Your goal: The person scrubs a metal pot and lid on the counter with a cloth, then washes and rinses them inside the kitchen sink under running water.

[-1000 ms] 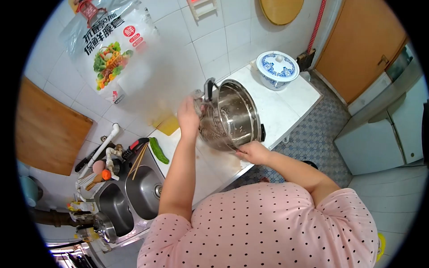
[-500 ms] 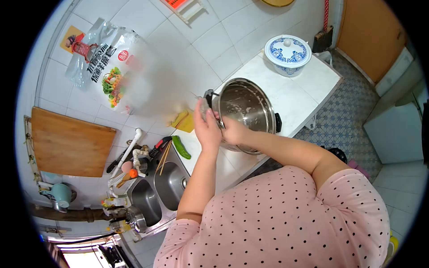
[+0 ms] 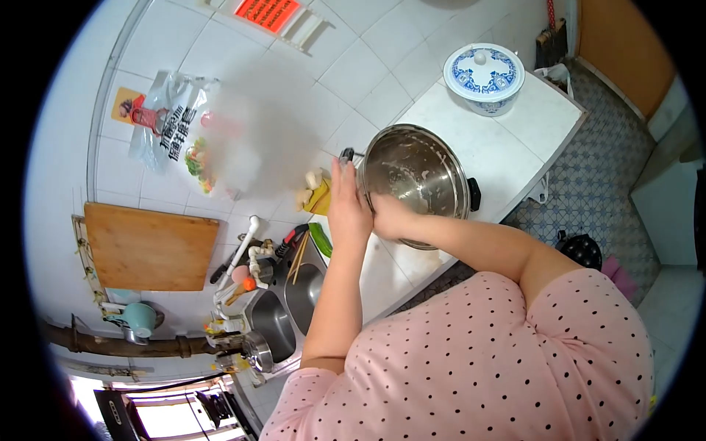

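A large stainless-steel pot (image 3: 441,173) with whitish residue on its inner wall stands tilted in view on the white counter. My left hand (image 3: 349,209) lies along the pot's near-left outer side, below its black handle (image 3: 346,155), with the fingers stretched out and close together. My right hand (image 3: 391,218) is at the pot's near rim, beside my left palm. Its fingers point down toward the inner wall and are mostly hidden, so their grip does not show.
A blue-and-white lidded tureen (image 3: 485,77) stands on the counter (image 3: 544,117) beyond the pot. Leftward are a yellow packet (image 3: 318,200), a green cucumber (image 3: 321,239), chopsticks (image 3: 298,257) and a double sink (image 3: 272,323). A cutting board (image 3: 151,246) leans on the wall.
The whole view has shifted, so the wall and counter items sit further right or lower. My left hand's fingers look straighter against the pot; my right hand stays at the rim.
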